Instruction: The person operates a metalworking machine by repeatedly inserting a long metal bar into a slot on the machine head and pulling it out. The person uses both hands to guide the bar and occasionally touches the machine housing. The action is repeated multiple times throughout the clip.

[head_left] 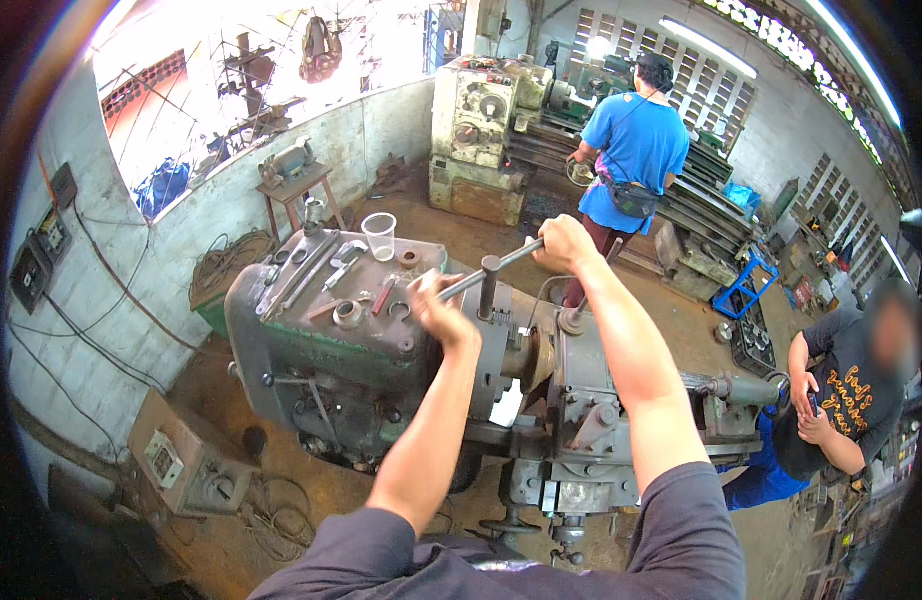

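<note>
Bar (grey) in both hands

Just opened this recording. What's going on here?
A person has both hands on a metal bar at a lathe: the left grip and right grip are closed around it on either side of an upright post, which it crosses near the top. A plastic cup stands on the headstock among loose parts. Beyond, a co-worker in blue stands at another machine.
</note>
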Motion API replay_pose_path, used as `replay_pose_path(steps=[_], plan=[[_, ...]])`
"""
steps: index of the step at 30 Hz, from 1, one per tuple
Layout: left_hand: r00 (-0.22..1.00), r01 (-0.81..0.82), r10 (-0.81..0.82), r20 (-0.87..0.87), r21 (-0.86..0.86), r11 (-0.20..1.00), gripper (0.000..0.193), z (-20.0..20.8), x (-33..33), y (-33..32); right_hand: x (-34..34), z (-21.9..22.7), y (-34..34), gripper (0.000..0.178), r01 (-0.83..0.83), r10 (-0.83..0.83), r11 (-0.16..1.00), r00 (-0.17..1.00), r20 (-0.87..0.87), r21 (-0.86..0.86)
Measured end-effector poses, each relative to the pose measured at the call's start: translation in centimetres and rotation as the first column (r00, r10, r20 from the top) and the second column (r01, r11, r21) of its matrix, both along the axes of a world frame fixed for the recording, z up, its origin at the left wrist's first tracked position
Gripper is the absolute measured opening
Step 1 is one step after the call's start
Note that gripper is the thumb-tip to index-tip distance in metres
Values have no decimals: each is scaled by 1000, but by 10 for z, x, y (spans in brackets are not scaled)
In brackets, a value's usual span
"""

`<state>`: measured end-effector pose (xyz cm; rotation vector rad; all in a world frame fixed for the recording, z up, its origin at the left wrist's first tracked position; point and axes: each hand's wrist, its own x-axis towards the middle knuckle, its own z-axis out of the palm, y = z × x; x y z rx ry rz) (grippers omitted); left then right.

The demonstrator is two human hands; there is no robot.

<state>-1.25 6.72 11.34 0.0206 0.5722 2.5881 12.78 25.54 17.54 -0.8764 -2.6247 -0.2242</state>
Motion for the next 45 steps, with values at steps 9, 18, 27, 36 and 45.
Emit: replay_pose_path(steps=[9, 18, 27, 36, 45], plan=[[696, -709, 369, -616, -507, 490, 30, 35, -41, 23, -9, 1, 17, 39, 160, -165, 986, 978, 125, 55], [679, -720, -92, -728, -686, 107, 33, 46, -99, 57, 30, 16, -60, 34, 368, -365, 921, 930, 50, -129], [583, -763, -281, -762, -633, 134, 50, 44, -126, 103, 69, 4, -187, 25, 253, -258, 960, 966, -23, -122], [733, -567, -340, -589, -805, 174, 42, 48, -101, 89, 79, 26, -117, 37, -74, 128, 112, 990, -59, -991], [759, -370, -398, -516, -844, 389, 42, 39, -112, 109, 84, 1, -156, 29, -331, -154, -6, 933, -326, -944]])
